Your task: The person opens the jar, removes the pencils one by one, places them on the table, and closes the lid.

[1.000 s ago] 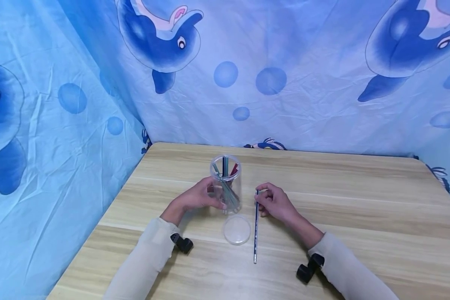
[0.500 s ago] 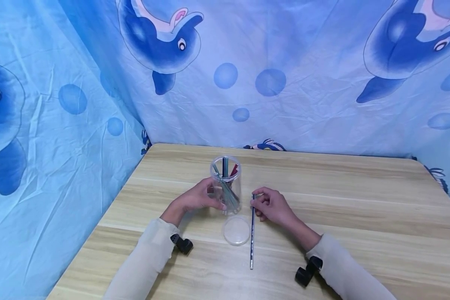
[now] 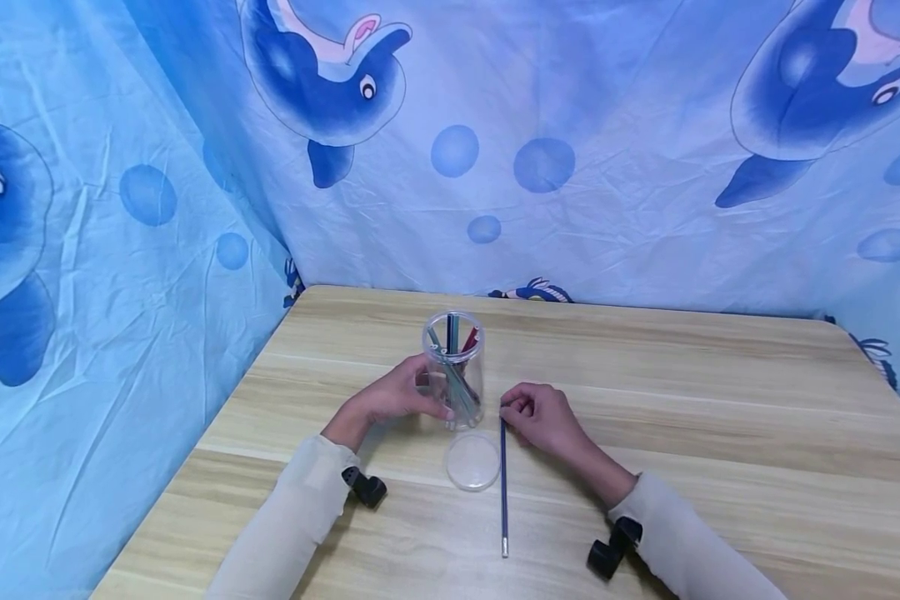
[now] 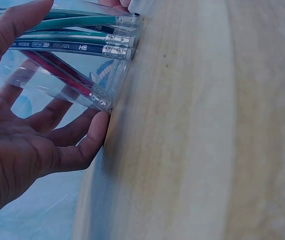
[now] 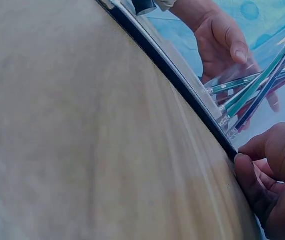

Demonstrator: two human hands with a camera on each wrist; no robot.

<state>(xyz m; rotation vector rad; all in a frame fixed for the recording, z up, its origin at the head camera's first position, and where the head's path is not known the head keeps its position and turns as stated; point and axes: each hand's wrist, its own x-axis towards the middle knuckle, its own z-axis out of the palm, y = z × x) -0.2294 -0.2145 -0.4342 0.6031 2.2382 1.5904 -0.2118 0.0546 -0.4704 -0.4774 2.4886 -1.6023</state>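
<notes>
A clear plastic jar [image 3: 480,377] stands upright, several green, dark blue and red pencils [image 4: 67,46] leaning inside it with their ferrule ends down. My left hand [image 3: 396,393] curves round the jar's left side, thumb in front and fingers behind. To the right, my right hand [image 3: 546,421] pinches the far end of a dark blue pencil [image 3: 504,492] between thumb and index finger. That pencil lies lengthwise towards me, its silver ferrule end nearest. Its far tip is hidden by the fingers. A round clear lid [image 3: 473,462] lies flat just left of the pencil.
The wooden table [image 3: 720,400] extends to both sides. Blue cloth [image 3: 607,233] printed with dolphins hangs behind it and on the left. A black wrist camera [image 3: 363,487] sits at the left cuff, another camera [image 3: 613,548] at the right.
My right hand has moved the pencil towards me and slightly left, closer beside the lid. Its printed side no longer shows. The left hand and the jar stay in place.
</notes>
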